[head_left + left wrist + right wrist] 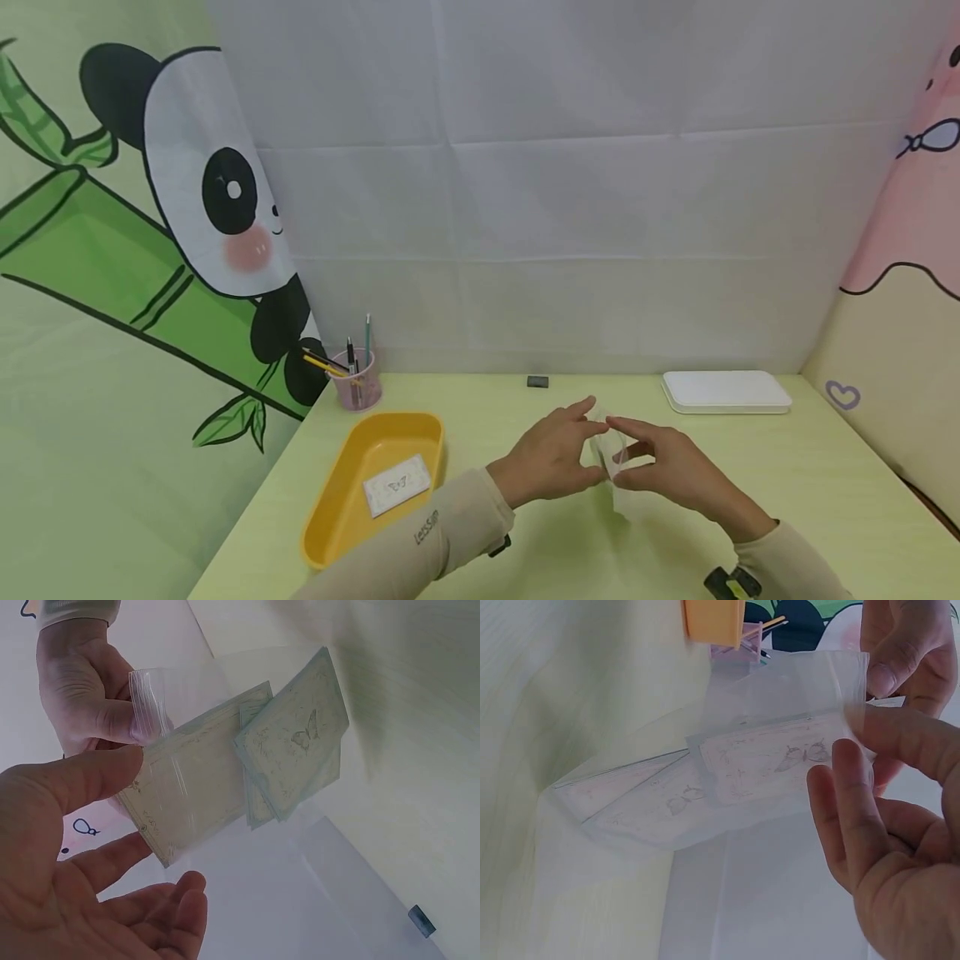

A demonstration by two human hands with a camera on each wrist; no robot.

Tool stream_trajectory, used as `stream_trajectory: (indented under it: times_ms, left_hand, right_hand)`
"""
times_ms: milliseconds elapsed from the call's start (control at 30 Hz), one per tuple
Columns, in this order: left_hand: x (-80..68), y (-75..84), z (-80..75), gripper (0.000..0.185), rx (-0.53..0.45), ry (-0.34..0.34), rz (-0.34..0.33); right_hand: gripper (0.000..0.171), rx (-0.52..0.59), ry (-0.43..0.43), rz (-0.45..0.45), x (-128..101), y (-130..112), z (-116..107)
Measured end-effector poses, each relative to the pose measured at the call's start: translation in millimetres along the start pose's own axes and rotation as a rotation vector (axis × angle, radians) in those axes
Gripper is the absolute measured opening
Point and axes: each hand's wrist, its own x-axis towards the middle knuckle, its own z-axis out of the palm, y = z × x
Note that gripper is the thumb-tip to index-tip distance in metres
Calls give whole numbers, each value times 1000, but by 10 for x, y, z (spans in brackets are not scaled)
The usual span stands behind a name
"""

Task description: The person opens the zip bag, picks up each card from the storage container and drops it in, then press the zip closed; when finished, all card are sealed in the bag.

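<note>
Between my hands is a clear plastic bag with several pale butterfly-printed cards fanned inside it. My left hand pinches the end of one card between thumb and fingers at the bag's mouth, and much of that card lies behind the clear film. The other fingers of this hand are loosely bent. My right hand pinches the bag's edge beside the mouth, its thumb close to the left thumb in the left wrist view. In the head view, the hands hide much of the bag.
A yellow tray on the left holds a white butterfly-printed card pack. Behind it stands a pink mesh pen cup with pens. A small dark block and a white flat box lie along the table's back.
</note>
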Motion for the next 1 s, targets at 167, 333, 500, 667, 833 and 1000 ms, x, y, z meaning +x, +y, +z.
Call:
stream_trajectory:
  times_ms: [167,333,500,667,833,1000]
  left_hand:
    - [-8,-16,28,57,50,-67,-5]
    - [-49,-59,58,55,14,-116,-25]
    - [-78,-103,78,46,2,-60,-6]
    - [-48,-105,99,45,105,-63,-12]
    - [0,-65,165,48,286,-138,-26]
    - [-30,-113,184,49,196,-89,-14]
  right_hand:
    - [77,-16,6,-11,6,19,0]
    - [77,-55,11,-29,13,22,10]
    - [77,-75,22,-40,4,-21,13]
    - [77,-72,17,-42,16,-58,30]
    - [76,-66,11,-46,32,-62,49]
    - [77,-91,8,-43,40,-49,46]
